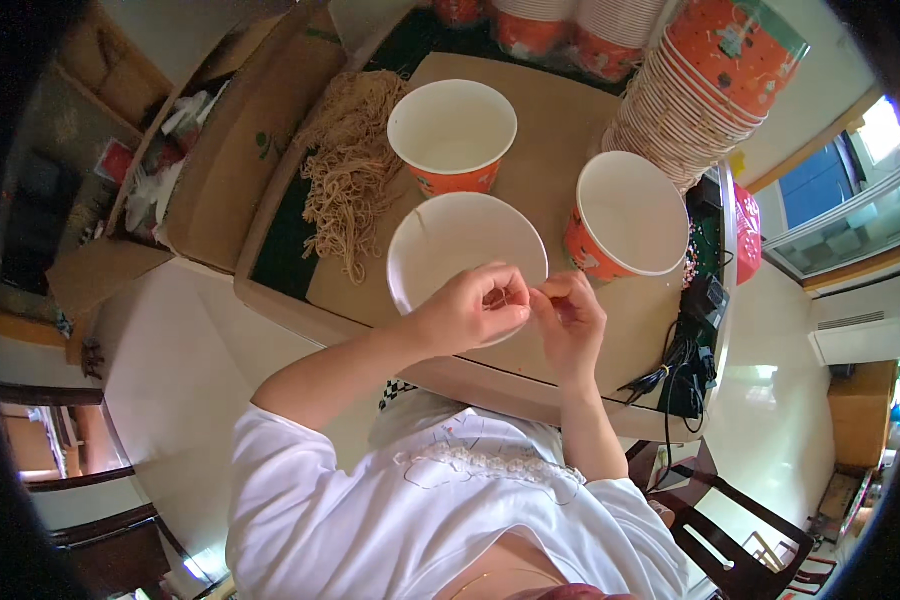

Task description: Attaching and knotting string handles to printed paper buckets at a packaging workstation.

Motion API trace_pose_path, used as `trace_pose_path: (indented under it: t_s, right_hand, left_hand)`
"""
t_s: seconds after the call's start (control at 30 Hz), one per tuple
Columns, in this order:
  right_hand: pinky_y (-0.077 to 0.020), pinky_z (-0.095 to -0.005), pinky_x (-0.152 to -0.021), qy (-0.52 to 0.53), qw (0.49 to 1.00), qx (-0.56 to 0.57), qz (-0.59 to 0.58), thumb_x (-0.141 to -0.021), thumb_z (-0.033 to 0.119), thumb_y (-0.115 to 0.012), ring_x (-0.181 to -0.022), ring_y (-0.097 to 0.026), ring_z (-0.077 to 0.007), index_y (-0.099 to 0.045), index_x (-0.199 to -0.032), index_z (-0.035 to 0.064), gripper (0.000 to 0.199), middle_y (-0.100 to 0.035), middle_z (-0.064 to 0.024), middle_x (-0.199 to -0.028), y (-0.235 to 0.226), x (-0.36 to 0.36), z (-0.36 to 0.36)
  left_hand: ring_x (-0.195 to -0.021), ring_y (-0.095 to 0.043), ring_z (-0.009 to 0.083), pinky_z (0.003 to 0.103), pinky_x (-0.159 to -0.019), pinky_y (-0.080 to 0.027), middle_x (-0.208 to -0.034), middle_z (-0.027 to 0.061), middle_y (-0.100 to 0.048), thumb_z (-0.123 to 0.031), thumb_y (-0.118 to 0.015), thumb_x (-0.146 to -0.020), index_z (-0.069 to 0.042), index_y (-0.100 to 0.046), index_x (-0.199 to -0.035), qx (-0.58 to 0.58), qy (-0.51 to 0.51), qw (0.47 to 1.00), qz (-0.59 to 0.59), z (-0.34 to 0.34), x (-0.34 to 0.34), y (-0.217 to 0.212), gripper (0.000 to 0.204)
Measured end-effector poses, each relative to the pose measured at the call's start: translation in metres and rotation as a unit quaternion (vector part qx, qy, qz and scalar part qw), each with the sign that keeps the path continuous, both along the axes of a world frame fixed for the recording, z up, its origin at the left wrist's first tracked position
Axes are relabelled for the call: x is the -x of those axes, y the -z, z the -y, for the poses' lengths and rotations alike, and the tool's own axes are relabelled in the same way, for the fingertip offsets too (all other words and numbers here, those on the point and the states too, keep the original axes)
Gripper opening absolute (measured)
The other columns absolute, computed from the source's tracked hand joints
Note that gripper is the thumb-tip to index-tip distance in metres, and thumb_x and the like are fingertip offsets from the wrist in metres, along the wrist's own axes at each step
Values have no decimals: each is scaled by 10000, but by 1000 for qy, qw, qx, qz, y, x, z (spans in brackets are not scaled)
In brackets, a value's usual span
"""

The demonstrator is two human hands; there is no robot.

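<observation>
My left hand [475, 312] and my right hand [570, 318] meet fingertip to fingertip over the near edge of a white-lined paper bucket [425, 260]. Both are closed in a pinch on a thin pale string [501, 298], mostly hidden by the fingers. Another bit of beige string [423, 222] lies against the far inner wall of this bucket. Just behind it stands a second paper bucket [455, 180] with an orange printed outside. A third paper bucket [595, 250], also orange, tilts slightly right of my hands. To the left lies a tangled heap of beige strings [345, 160].
A cardboard sheet [540, 150] covers much of the table. Stacked orange buckets [705, 90] lean at the far right, with more at the back. Black cables and adapters [685, 360] lie along the right edge. An open cardboard box [240, 140] stands left; a dark chair [740, 520] is lower right.
</observation>
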State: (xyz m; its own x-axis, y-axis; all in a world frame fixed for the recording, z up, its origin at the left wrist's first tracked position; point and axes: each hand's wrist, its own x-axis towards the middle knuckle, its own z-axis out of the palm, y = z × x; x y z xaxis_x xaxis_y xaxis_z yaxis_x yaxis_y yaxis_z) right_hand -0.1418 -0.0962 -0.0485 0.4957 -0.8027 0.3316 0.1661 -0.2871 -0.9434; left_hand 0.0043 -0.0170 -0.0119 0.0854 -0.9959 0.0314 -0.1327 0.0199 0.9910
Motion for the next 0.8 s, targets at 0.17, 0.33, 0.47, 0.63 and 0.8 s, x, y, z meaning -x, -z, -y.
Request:
trace_pose_path:
  t_s: [0.17, 0.33, 0.47, 0.63, 0.8]
  right_hand:
    - [-432, -213, -625, -5, 998, -59, 28, -829, -39, -649, -752, -531, -101, -627, -882, -10, 64, -549, -59, -890, -5, 4, -7]
    - [-460, -245, -653, 69, 997, 38, 7, -808, -33, -662, -768, -567, -156, -658, -882, -7, 79, -574, -89, -884, 2, 0, -20]
    - [-473, -269, -655, 136, 982, 128, -8, -789, -28, -675, -757, -581, -189, -694, -919, 13, 137, -584, -106, -870, 1, -7, -23]
    - [-481, -276, -650, 138, 972, 185, -46, -778, -45, -680, -757, -586, -189, -704, -1003, 30, 238, -582, -106, -871, 3, -8, -21]
    - [-470, -263, -645, 72, 977, 191, -59, -810, -25, -663, -744, -580, -175, -693, -1038, 29, 236, -582, -102, -894, -8, -2, -22]
  left_hand:
    - [-569, -455, 29, 166, -464, -310, -694, -39, -520, -180, -599, -887, -78, -599, -856, -226, 0, 910, -348, 4, -14, -9, 107]
    - [-574, -463, 30, 163, -463, -309, -698, -44, -534, -196, -607, -901, -78, -616, -862, -239, -16, 907, -346, 5, -12, -7, 125]
    - [-580, -463, 37, 173, -477, -319, -700, -37, -548, -165, -616, -901, -57, -652, -867, -235, -28, 911, -338, 3, -13, -8, 118]
    - [-587, -454, 34, 181, -500, -333, -685, -41, -548, -139, -652, -875, -44, -672, -870, -209, -55, 915, -340, -2, -13, -6, 98]
    - [-609, -467, 34, 180, -521, -358, -667, -46, -539, -108, -663, -861, -38, -675, -869, -174, -50, 941, -286, -6, -14, -7, 71]
